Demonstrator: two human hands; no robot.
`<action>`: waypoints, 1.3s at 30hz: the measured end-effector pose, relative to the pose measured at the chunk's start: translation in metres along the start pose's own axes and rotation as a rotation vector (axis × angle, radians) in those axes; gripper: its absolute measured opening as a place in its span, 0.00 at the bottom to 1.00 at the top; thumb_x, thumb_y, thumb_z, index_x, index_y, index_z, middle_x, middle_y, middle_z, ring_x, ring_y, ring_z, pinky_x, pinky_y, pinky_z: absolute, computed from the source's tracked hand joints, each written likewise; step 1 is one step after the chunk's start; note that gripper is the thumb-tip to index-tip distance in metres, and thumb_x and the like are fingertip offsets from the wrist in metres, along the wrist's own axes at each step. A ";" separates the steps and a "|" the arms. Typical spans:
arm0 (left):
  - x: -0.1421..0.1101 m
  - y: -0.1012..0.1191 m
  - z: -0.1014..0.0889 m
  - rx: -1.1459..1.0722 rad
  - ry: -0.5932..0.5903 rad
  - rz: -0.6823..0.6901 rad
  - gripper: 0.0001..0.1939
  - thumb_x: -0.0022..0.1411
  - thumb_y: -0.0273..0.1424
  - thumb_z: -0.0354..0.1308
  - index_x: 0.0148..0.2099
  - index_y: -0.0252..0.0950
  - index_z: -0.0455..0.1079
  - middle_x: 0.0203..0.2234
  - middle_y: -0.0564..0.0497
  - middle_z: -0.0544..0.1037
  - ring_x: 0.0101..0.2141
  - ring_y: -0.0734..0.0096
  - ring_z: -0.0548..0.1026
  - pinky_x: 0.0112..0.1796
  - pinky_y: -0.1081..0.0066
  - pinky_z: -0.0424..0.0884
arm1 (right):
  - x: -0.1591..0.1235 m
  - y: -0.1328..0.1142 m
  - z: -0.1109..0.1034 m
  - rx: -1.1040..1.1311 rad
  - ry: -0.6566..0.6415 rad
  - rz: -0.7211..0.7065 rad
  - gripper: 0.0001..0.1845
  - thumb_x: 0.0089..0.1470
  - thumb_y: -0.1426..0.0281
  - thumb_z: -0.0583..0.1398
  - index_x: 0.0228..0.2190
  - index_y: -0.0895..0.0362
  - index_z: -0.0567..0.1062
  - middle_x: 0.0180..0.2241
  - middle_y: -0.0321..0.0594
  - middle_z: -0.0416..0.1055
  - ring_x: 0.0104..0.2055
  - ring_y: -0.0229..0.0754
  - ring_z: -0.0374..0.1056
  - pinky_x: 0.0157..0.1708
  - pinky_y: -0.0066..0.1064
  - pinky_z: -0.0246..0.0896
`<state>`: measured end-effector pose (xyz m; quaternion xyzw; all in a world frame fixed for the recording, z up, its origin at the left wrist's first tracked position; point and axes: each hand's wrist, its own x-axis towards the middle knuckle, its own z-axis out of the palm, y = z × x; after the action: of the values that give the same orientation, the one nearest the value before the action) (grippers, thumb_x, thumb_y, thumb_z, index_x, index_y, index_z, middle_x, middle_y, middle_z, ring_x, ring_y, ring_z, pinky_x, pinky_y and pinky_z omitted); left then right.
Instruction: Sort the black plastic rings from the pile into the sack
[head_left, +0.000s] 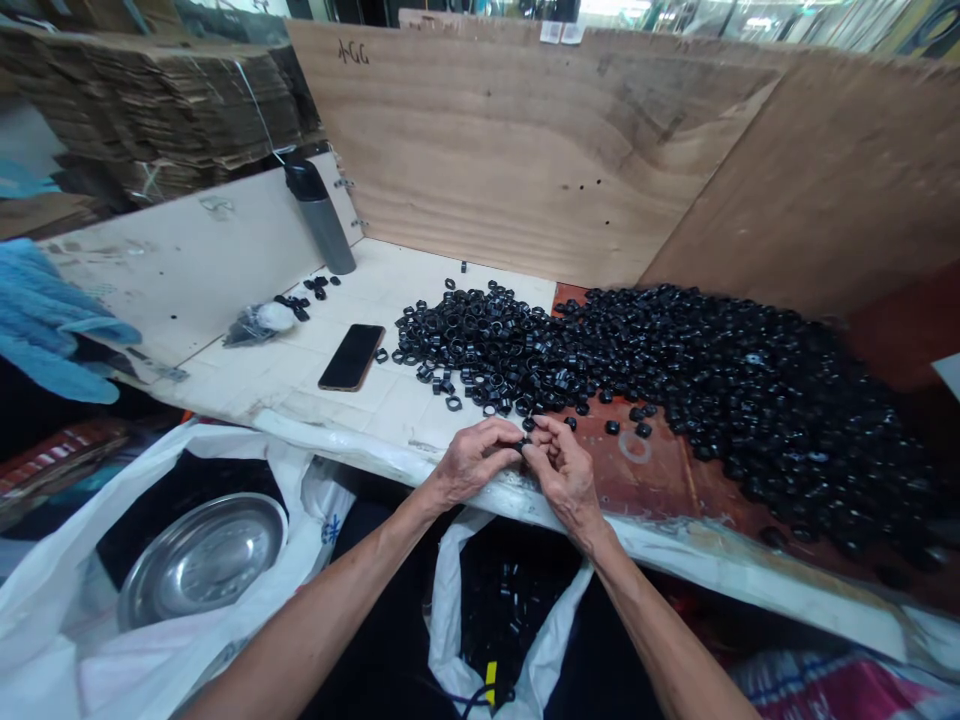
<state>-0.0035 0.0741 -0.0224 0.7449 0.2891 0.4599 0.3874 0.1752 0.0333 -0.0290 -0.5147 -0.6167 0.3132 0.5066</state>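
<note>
- Fingers of the left hand (472, 462) and right hand (566, 478) curl inward and meet, closed narrow, both pinching a small black plastic ring (521, 446). The fingertips hide most of it, so how it is turned cannot be told.
- Both hands work on this single ring, apart from the rest, just above the white front edge (675, 545) of the bench.
- Just beyond the fingers lies a heap of black plastic rings (480, 345), merging on the right into a far larger mound (720, 400) on a red-brown sheet (660, 470).
- Left of the fingers, on a white tiled surface (397, 400), lie a black smartphone (352, 357) and, farther off, a grey insulated bottle (319, 215).
- Below the fingers, past the bench edge, a white plastic bag (450, 620) holds black pieces (510, 610); farther left sits a steel bowl (202, 560).
- Well beyond the fingers, plywood boards (480, 130) stand behind the heap.
</note>
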 end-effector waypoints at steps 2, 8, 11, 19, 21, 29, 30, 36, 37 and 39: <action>-0.001 -0.002 0.001 0.015 -0.007 0.055 0.09 0.63 0.27 0.60 0.46 0.34 0.75 0.41 0.43 0.78 0.43 0.66 0.77 0.46 0.65 0.74 | -0.001 -0.001 0.002 -0.012 -0.007 0.037 0.18 0.61 0.64 0.59 0.51 0.56 0.67 0.31 0.36 0.71 0.26 0.36 0.67 0.27 0.26 0.65; -0.001 -0.002 -0.001 0.003 0.022 0.064 0.09 0.63 0.27 0.60 0.47 0.34 0.75 0.41 0.44 0.77 0.43 0.67 0.76 0.46 0.65 0.74 | -0.002 -0.012 0.011 -0.058 0.007 0.102 0.10 0.64 0.62 0.55 0.39 0.55 0.70 0.21 0.31 0.66 0.19 0.34 0.62 0.21 0.23 0.59; -0.002 -0.004 -0.002 -0.028 0.034 0.001 0.10 0.63 0.27 0.60 0.47 0.34 0.75 0.41 0.43 0.77 0.43 0.66 0.77 0.46 0.64 0.74 | -0.004 -0.015 0.013 -0.009 -0.021 0.064 0.11 0.62 0.63 0.57 0.43 0.56 0.69 0.24 0.32 0.67 0.21 0.35 0.66 0.23 0.24 0.62; -0.004 -0.006 0.000 0.032 0.042 0.105 0.10 0.64 0.26 0.58 0.48 0.34 0.74 0.42 0.43 0.77 0.44 0.65 0.76 0.47 0.63 0.74 | -0.002 -0.011 0.011 -0.178 -0.021 0.045 0.13 0.64 0.62 0.54 0.32 0.57 0.72 0.20 0.31 0.63 0.21 0.34 0.60 0.23 0.24 0.56; -0.004 -0.004 0.000 0.042 0.048 0.118 0.10 0.64 0.26 0.58 0.48 0.34 0.74 0.42 0.43 0.77 0.44 0.66 0.76 0.47 0.64 0.75 | -0.001 -0.012 0.010 -0.222 -0.020 0.050 0.16 0.64 0.61 0.55 0.28 0.56 0.70 0.20 0.30 0.60 0.21 0.33 0.58 0.23 0.23 0.53; -0.001 -0.001 0.000 0.019 0.021 0.049 0.10 0.63 0.26 0.59 0.47 0.33 0.74 0.40 0.43 0.77 0.42 0.66 0.76 0.46 0.64 0.75 | 0.000 -0.012 0.009 -0.031 -0.026 0.191 0.15 0.60 0.57 0.58 0.31 0.56 0.71 0.21 0.30 0.63 0.21 0.34 0.59 0.21 0.23 0.53; -0.001 -0.001 -0.001 0.017 0.017 0.042 0.10 0.63 0.26 0.59 0.47 0.34 0.74 0.40 0.43 0.77 0.43 0.66 0.76 0.46 0.64 0.75 | 0.000 -0.012 0.009 -0.004 -0.031 0.203 0.14 0.60 0.58 0.59 0.32 0.56 0.71 0.21 0.30 0.63 0.20 0.34 0.60 0.21 0.23 0.54; -0.002 -0.002 -0.001 0.029 0.012 0.057 0.09 0.64 0.27 0.58 0.47 0.33 0.75 0.41 0.43 0.77 0.43 0.66 0.77 0.46 0.65 0.75 | 0.001 -0.013 0.008 -0.029 -0.024 0.182 0.14 0.59 0.59 0.59 0.29 0.56 0.72 0.19 0.30 0.64 0.20 0.35 0.60 0.21 0.24 0.55; -0.002 -0.002 0.000 0.043 0.017 0.074 0.09 0.64 0.26 0.58 0.47 0.33 0.75 0.41 0.43 0.77 0.43 0.66 0.77 0.46 0.65 0.75 | 0.001 -0.014 0.008 -0.055 -0.011 0.172 0.15 0.59 0.59 0.59 0.27 0.56 0.72 0.19 0.30 0.64 0.21 0.34 0.60 0.22 0.24 0.55; -0.003 -0.002 0.000 0.073 0.028 0.116 0.09 0.65 0.26 0.57 0.47 0.33 0.74 0.41 0.43 0.77 0.43 0.67 0.76 0.46 0.65 0.75 | 0.002 -0.015 0.008 -0.093 -0.001 0.158 0.18 0.60 0.58 0.58 0.24 0.56 0.70 0.19 0.31 0.64 0.22 0.34 0.60 0.23 0.24 0.55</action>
<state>-0.0047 0.0730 -0.0259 0.7674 0.2674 0.4812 0.3286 0.1631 0.0320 -0.0170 -0.5844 -0.5884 0.3235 0.4557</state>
